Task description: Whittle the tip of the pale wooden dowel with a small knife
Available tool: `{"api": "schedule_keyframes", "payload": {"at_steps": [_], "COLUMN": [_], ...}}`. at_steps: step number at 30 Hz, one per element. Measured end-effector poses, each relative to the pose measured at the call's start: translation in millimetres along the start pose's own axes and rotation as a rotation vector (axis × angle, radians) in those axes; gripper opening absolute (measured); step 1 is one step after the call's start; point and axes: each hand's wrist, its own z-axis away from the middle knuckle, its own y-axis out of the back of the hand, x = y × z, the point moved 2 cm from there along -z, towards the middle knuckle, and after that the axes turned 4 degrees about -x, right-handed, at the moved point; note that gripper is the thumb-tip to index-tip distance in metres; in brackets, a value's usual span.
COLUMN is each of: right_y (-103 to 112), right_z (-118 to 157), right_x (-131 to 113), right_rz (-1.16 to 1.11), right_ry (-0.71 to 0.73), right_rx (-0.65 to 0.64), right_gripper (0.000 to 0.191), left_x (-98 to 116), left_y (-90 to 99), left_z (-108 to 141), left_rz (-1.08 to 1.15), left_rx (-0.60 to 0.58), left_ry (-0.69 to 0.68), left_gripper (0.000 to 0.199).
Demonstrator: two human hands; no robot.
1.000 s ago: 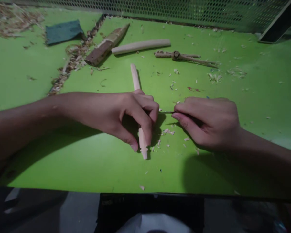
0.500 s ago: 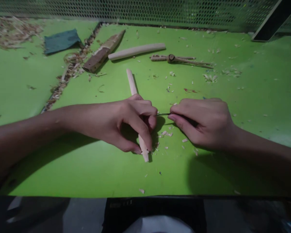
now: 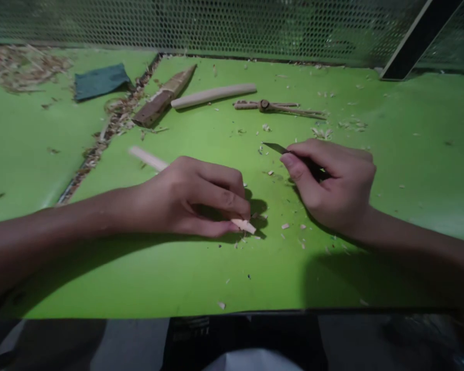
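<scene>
My left hand point(image 3: 212, 198) is closed around a pale wooden stick point(image 3: 149, 158), pinching it near its carved, notched end, which pokes out past the thumb and fingertips. The stick's other end sticks out behind the knuckles toward the upper left; its middle is hidden under the hand. In my right hand point(image 3: 330, 180) is a small knife, its thin dark blade point(image 3: 275, 148) pointing left from between thumb and forefinger. The knife's handle is hidden in the fist. A gap separates the blade from the stick.
Behind the hands lie a part-peeled pointed piece of wood point(image 3: 165, 97), a smooth pale stick point(image 3: 214, 96) and a forked twig point(image 3: 264, 105). A green cloth-like sheet point(image 3: 100, 81) and a pile of shavings point(image 3: 21, 67) are at the left. A perforated metal panel point(image 3: 216, 31) borders the green table.
The stick has swung in my left hand, its far end now to the left and its carved end to the right. My right hand has moved the knife up and away from the left hand.
</scene>
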Motion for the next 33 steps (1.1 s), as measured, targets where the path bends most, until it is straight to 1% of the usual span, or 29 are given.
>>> {"api": "schedule_keyframes", "payload": {"at_steps": [4, 9, 13, 20, 23, 28, 33], "right_y": [0, -1, -1, -2, -2, -1, -1], "right_z": [1, 0, -1, 0, 0, -1, -2], "right_x": [3, 6, 5, 7, 8, 8, 7], "right_rz": [-0.007, -0.042, -0.077, -0.140, -0.107, -0.076, -0.080], "right_ry": [-0.020, -0.058, -0.089, -0.142, -0.136, -0.151, -0.188], "right_rx": [-0.049, -0.107, -0.108, -0.109, -0.115, -0.143, -0.153], "right_gripper": [0.015, 0.015, 0.016, 0.016, 0.015, 0.015, 0.014], "left_x": [0, -9, -15, -17, -17, -16, -14], "left_y": [-2.2, -3.8, -3.2, 0.8, 1.6, -0.3, -3.2], "left_z": [3, 5, 5, 0, -2, -5, -7], "left_rz": [-0.118, -0.245, -0.239, -0.242, -0.227, -0.226, -0.251], "left_rx": [0.051, 0.166, 0.212, 0.211, 0.199, 0.209, 0.205], "left_ry": [0.031, 0.038, 0.091, 0.298, 0.361, 0.406, 0.409], "left_gripper": [0.008, 0.011, 0.008, 0.009, 0.010, 0.006, 0.011]}}
